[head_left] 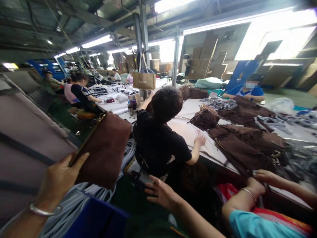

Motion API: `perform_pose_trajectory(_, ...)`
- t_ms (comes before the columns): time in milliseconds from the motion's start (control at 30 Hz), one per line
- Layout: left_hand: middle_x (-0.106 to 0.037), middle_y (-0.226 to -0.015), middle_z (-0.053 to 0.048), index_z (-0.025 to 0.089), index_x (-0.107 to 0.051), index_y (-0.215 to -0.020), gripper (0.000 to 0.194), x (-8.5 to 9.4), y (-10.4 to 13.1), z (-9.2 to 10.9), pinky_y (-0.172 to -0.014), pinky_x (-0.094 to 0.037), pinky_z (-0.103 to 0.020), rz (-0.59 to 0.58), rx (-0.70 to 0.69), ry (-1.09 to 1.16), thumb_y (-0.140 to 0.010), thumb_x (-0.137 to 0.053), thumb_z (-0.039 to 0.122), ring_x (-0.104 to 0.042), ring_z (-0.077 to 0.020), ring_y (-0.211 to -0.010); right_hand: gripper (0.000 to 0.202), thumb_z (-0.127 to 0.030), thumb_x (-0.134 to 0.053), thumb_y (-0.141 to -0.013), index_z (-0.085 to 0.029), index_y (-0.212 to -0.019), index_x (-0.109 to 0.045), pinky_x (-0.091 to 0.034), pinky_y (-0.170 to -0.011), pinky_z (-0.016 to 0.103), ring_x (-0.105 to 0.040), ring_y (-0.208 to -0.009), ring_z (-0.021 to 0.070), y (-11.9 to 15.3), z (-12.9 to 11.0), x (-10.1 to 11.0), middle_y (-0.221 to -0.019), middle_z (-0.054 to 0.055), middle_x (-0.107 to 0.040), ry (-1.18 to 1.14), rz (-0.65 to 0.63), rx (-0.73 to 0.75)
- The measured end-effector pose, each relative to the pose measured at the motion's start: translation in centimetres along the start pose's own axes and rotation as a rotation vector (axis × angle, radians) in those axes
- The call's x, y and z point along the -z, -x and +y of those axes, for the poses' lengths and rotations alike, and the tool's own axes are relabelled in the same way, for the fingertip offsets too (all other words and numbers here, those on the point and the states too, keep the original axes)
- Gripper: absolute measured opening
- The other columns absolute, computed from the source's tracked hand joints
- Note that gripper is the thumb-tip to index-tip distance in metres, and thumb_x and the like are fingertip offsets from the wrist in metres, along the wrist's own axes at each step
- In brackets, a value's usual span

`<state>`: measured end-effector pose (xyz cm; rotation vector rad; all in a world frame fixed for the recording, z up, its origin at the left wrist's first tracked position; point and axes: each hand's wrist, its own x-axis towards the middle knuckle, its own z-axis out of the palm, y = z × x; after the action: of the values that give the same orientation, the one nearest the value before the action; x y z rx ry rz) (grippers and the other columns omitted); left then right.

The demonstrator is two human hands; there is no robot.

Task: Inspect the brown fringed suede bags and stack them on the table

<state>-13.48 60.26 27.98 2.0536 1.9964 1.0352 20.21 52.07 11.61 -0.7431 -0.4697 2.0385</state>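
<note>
Left hand: grasping a flat, dark-brown, soft-looking pouch with a gold-coloured zip edge by its lower left corner, thumb laid over the near face, the other fingers mostly hidden behind.
Right hand: holding nothing, fingers loosely spread.
Pouch position: raised in front of the left hand, reaching up and to the right of that grip; it lies to the left of the right hand, well apart from it, so the left is much the nearer.
Long axis: slanting from the grip at lower left towards upper right, the zip edge running the same way along the left side.
Pouch surface: matt, faintly mottled, like suede or soft leather; outline roughly rectangular, lower edge uneven.
Left wrist: round, shiny silver metal bangle.
Below the pouch: long, pale-grey, cord-like strips in loose loops, beside a smooth, deep-blue container.
Beyond the right hand: a person in a black short-sleeved top, back turned, at a long white worktable.
On the worktable: dark-brown soft bags with gold-coloured fittings, piled and creased.
</note>
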Motion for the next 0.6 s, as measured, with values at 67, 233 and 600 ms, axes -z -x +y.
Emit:
perform_pose_trajectory(67, -0.071, -0.082, -0.002, 0.026, -0.064, -0.101, 0.038, -0.9, 0.3, 2.6, -0.056, -0.047, -0.029, 0.009, 0.054, -0.050, -0.081, -0.049, 0.054, -0.067, -0.0272, -0.077, 0.076, -0.046, -0.074, -0.068, -0.030, -0.133, -0.038, -0.042, -0.089, 0.038, -0.048, -0.117, 0.0220, -1.7, -1.0, -3.9, -0.135, 0.009, -0.047, 0.065, -0.128, 0.123)
perform_pose_trajectory(233, -0.071, -0.096, -0.003, 0.023, -0.064, -0.106, 0.044, -3.8, 1.7, 5.2, -0.070, -0.049, -0.027, -0.014, 0.006, 0.078, -0.081, -0.048, 0.056, -0.066, -0.0248, -0.088, 0.035, -0.037, -0.074, -0.070, -0.014, -0.093, -0.059, -0.035, -0.045, 0.018, -0.046, -0.049, 0.0065, -3.4, -2.2, -10.7, -0.065, -0.001, -0.058, 0.096, -0.076, 0.326)
perform_pose_trajectory(600, -0.071, -0.095, -0.006, 0.017, -0.064, -0.105, 0.047, -1.7, 2.6, -2.3, -0.075, -0.048, -0.029, 0.042, 0.213, 0.122, -0.083, -0.047, 0.055, -0.065, -0.0250, -0.090, 0.030, -0.035, -0.075, -0.071, -0.019, -0.088, -0.055, -0.037, -0.043, 0.010, -0.053, -0.053, 0.0028, 1.0, 3.0, 3.1, -0.070, -0.004, -0.058, -0.068, 0.163, -0.051)
